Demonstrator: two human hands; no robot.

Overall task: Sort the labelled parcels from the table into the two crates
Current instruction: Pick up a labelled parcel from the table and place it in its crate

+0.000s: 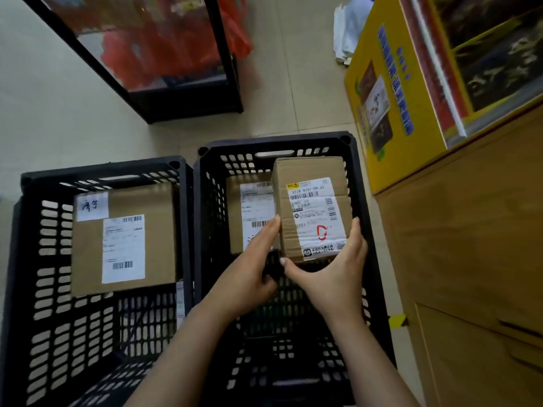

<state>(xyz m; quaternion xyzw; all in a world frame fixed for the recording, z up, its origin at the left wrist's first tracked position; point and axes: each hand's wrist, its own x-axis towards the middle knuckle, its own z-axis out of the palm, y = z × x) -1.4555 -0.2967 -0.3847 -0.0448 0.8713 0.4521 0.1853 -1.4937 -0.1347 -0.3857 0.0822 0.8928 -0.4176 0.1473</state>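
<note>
The right hand [332, 277] grips the near end of a brown cardboard parcel [311, 207], with the thumb at the near left corner and the fingers [357, 227] laid up the right side. The left hand [249, 274] presses straight fingers flat against the parcel's left side, so the parcel sits just beyond both palms, clamped between them.

The parcel is held up inside the right crate [360, 183], toward its right wall. Its long axis runs away from the person, roughly along the crate's long side, with the far end leaning a little to the left. The shipping label faces up and its print reads upright from the person's side. The barcodes are at the far end, and a red hand-drawn mark lies near the hands.

Just left of the held parcel, lower in the same crate, a second parcel [235, 215] lies label up, partly hidden by the left hand. The left crate [29, 259] stands touching the right one and holds a wider parcel [158, 230], which carries a white label and a handwritten slip.

Both crates stand on a tiled floor [58, 98]. To the right is the wooden table [470, 230] with a yellow box [390, 160] on it. A black-framed rack [188, 104] stands beyond the crates.
</note>
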